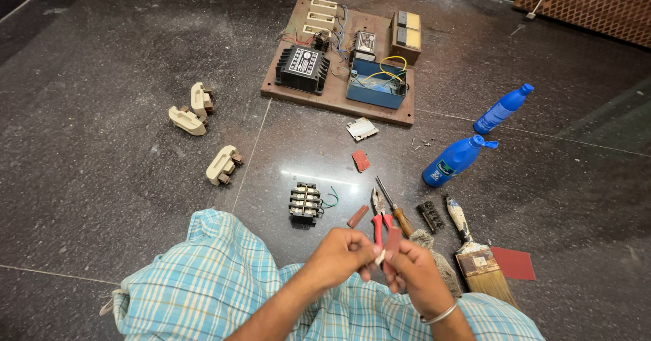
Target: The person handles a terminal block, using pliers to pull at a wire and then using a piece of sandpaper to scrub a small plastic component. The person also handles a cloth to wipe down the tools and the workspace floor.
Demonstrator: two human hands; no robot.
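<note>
My left hand [342, 253] and my right hand [413, 273] meet close together over my lap. Between their fingertips sits a small pale part [381, 257], and my right hand also pinches a small reddish-brown strip [393, 239] against it. Just beyond the hands lie red-handled pliers [377, 209], a wooden-handled screwdriver [397, 209] and another reddish strip [357, 216] on the dark stone floor. A black terminal block [305, 204] with a green wire lies to the left of them.
A wooden board [339, 100] with a black unit, a blue box with yellow wires and cream fuse holders lies further off. Three loose cream fuse carriers [196, 110] lie left. Two blue bottles [456, 160], a paintbrush [475, 253] and red sheet [513, 263] lie right.
</note>
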